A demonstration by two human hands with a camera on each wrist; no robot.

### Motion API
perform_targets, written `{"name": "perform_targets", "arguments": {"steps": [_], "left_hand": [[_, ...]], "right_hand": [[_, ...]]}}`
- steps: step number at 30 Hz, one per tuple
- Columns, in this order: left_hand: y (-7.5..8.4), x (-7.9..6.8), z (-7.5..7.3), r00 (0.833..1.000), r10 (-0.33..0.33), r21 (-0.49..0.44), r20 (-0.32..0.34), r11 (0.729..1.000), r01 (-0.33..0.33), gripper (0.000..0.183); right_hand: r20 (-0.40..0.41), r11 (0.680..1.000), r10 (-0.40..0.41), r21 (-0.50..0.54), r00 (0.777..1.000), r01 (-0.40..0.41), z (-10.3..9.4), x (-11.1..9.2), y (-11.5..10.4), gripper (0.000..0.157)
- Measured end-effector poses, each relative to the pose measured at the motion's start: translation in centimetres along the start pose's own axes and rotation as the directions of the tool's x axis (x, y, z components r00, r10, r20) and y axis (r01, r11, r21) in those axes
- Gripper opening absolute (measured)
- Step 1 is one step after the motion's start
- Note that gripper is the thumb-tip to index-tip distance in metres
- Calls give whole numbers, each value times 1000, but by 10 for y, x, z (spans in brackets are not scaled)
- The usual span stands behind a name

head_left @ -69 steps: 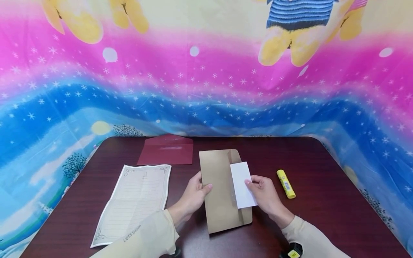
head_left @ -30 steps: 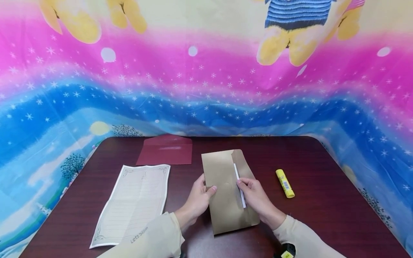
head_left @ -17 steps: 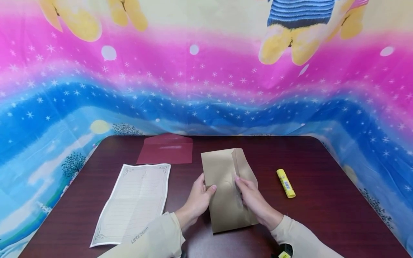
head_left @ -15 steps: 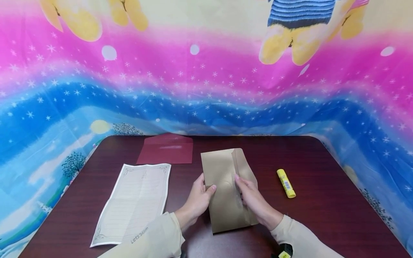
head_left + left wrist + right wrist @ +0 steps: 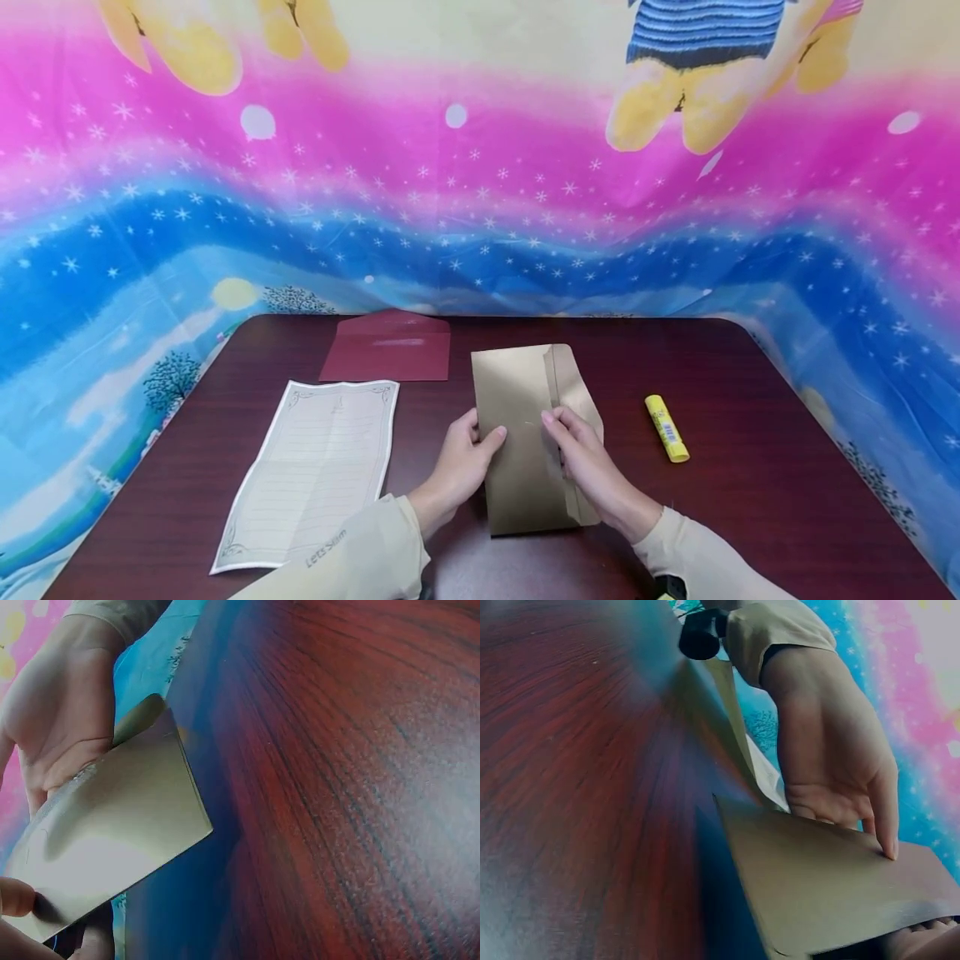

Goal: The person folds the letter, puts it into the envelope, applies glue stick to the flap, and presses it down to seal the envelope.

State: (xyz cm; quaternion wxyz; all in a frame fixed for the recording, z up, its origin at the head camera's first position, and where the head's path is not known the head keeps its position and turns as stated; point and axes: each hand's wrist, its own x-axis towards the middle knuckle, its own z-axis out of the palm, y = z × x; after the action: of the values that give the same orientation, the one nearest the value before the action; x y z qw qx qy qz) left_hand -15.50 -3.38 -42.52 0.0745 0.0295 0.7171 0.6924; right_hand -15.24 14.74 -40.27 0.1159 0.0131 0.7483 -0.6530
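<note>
A brown paper envelope (image 5: 517,475) is held slightly tilted over the table, its flap (image 5: 576,383) unfolded toward the right. My left hand (image 5: 461,462) grips its left long edge, thumb on the front face and fingers behind, as the right wrist view also shows. At the opening beside the flap, my right hand (image 5: 588,462) pinches the envelope with its thumb on the front; its other fingers are mostly hidden. No part of the white card shows outside the envelope. In the left wrist view the envelope (image 5: 135,802) spans between both hands.
A lined letter sheet (image 5: 322,467) with an ornate border lies left of my hands, partly under the left sleeve. Behind it is a dark red envelope (image 5: 393,354), flap open. A yellow glue stick (image 5: 666,429) lies at right on the dark wooden table (image 5: 720,517).
The white card has slid leftward into the brown envelope and out of sight. My right hand has moved from the card to the envelope's opening; my left hand keeps its hold.
</note>
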Motion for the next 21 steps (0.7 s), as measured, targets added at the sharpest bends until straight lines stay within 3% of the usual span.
{"name": "perform_targets", "arguments": {"steps": [5,10,14,21], "left_hand": [[-1,-1,0,999,-10,-24,-33,1000,10,27],[-3,-2,-2,998,-29,-60,-58,998,25,26],[-4,-2,-2,998,-26,-73,-55,997,22,25],[-4,-2,-5,997,-36,-96,-68,995,30,28]], "right_hand": [[-69,992,-115,-55,991,111,-1,-3,-1,32],[-41,926,-277,-276,960,255,-4,-3,-1,39],[-4,893,-306,-348,952,285,-6,-4,-3,42],[16,904,-298,-317,954,288,-9,-6,-8,48]]}}
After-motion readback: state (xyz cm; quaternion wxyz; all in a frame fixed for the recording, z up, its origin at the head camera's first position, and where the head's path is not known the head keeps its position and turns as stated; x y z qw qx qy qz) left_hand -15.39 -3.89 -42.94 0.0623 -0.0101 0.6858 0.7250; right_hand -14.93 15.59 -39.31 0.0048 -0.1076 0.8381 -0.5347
